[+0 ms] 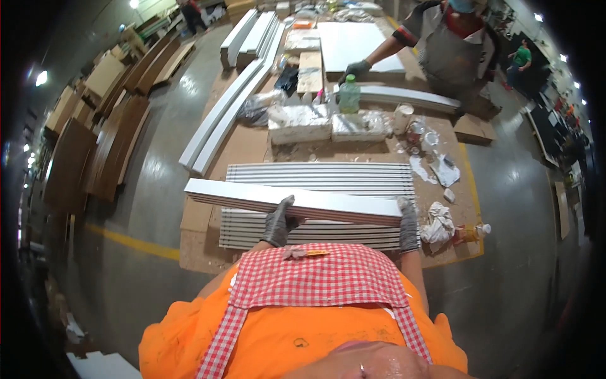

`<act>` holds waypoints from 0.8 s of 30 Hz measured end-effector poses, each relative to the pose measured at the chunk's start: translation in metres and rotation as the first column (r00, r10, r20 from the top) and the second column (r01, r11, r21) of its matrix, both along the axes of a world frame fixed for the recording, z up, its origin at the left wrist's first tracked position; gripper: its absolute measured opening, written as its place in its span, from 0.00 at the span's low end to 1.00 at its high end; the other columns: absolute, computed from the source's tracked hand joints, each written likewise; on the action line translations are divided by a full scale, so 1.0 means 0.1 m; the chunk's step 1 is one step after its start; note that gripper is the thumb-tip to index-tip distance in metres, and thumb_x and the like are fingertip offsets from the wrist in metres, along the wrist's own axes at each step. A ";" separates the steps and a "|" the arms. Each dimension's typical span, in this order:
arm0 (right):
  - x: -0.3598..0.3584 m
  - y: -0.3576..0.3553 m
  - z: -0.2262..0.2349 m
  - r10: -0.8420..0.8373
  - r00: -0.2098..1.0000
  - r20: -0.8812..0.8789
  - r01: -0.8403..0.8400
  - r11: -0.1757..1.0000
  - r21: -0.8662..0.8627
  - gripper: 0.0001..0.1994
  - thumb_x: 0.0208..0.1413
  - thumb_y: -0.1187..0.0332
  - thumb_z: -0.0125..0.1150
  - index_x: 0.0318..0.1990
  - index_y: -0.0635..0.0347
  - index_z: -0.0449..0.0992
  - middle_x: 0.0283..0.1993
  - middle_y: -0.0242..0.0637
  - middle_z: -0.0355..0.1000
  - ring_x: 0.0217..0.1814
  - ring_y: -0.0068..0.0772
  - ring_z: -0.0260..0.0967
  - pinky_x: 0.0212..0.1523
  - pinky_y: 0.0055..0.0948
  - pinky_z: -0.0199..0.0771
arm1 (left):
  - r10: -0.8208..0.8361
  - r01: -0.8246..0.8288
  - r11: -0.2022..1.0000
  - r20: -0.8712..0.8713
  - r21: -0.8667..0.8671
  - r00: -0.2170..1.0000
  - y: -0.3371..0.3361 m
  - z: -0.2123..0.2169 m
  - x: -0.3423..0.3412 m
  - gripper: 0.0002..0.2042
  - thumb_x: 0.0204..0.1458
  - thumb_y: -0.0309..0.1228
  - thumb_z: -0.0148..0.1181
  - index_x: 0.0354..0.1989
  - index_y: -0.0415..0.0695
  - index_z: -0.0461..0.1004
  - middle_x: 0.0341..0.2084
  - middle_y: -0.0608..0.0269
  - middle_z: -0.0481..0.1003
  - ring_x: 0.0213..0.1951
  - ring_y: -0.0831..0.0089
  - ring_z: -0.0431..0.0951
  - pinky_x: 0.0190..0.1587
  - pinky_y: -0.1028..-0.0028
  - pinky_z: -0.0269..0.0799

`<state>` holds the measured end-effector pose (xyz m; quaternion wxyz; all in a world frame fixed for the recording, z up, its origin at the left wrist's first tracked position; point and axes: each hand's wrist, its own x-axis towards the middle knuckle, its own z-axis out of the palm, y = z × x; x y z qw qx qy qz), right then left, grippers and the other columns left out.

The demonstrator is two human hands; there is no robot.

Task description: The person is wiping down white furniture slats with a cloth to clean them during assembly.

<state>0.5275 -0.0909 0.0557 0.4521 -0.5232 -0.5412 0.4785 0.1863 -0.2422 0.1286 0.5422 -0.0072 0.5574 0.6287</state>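
A long white board (315, 202) with a brown, layered-looking front edge is held crosswise in front of me, slightly tilted. My left hand (279, 222), in a dark grey glove, grips its near edge left of the middle, fingers partly hidden beneath. At the board's right end my right hand (408, 225), gloved in grey, is closed around the corner. Under the board lies a row of narrow white strips (315, 172) with dark gaps, side by side on the cardboard-covered table (205, 218).
White foam blocks (299, 123), a green bottle (349, 98) and cups (403, 115) stand beyond the strips. On the right lie a crumpled rag (438, 224) and an amber bottle (470, 233). Long white boards (230, 117) line the left edge. A co-worker (451, 50) reaches over a white panel (356, 47).
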 end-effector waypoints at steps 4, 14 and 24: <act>0.02 0.36 0.00 0.093 0.977 0.194 -0.099 0.995 0.021 0.14 0.61 0.65 0.48 0.45 0.64 0.74 0.44 0.39 0.73 0.46 0.33 0.67 0.52 0.30 0.65 | 0.020 -0.004 0.992 0.125 -0.127 0.992 0.00 -0.07 0.07 0.30 0.44 0.43 0.67 0.48 0.33 0.65 0.32 0.47 0.72 0.30 0.60 0.78 0.25 0.74 0.82; 0.43 0.63 -0.55 0.095 0.950 0.297 -0.042 0.982 -0.182 0.18 0.55 0.57 0.55 0.45 0.62 0.75 0.43 0.35 0.71 0.41 0.30 0.66 0.45 0.30 0.67 | -0.676 0.671 0.705 0.072 -0.228 0.734 -0.11 0.05 -0.38 0.29 0.52 0.52 0.58 0.44 0.32 0.68 0.22 0.62 0.71 0.23 0.74 0.76 0.23 0.80 0.73; 0.27 0.53 -0.32 0.020 0.969 0.248 0.052 0.959 -0.278 0.21 0.57 0.56 0.52 0.49 0.65 0.72 0.49 0.41 0.70 0.49 0.37 0.64 0.53 0.32 0.62 | -0.412 0.216 0.619 -0.547 -0.755 -0.729 -0.01 0.22 -1.09 0.48 0.31 0.52 0.69 0.63 0.45 0.55 0.64 0.50 0.50 0.68 0.54 0.42 0.67 0.51 0.34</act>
